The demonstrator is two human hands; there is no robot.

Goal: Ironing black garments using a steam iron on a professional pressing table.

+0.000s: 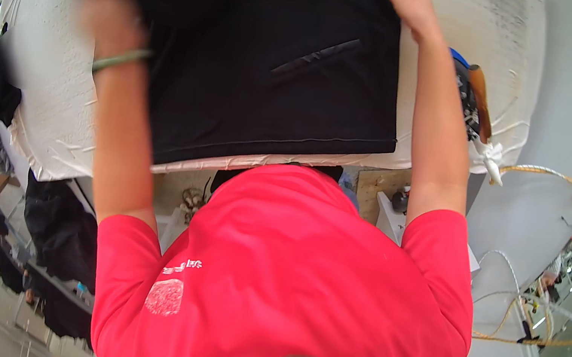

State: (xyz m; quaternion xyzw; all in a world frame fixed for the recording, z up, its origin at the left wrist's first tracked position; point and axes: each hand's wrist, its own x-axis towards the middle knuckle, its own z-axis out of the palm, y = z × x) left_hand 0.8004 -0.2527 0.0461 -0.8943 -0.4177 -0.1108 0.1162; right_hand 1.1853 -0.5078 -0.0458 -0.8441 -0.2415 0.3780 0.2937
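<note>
Black garment [252, 108] is spread on the white-covered worktop [56, 92]; creases could be caused by uneven pulling. Its dark cloth is broken by a slanted slit [315, 57]. Its edge is met by the right hand's [408, 7] fingers, one outstretched, grip unclear; the left hand's [107, 9] opening and hold cannot be told through blur.

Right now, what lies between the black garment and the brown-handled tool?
In the head view, a strip of white cover and the right forearm lie between the garment and the tool.
</note>
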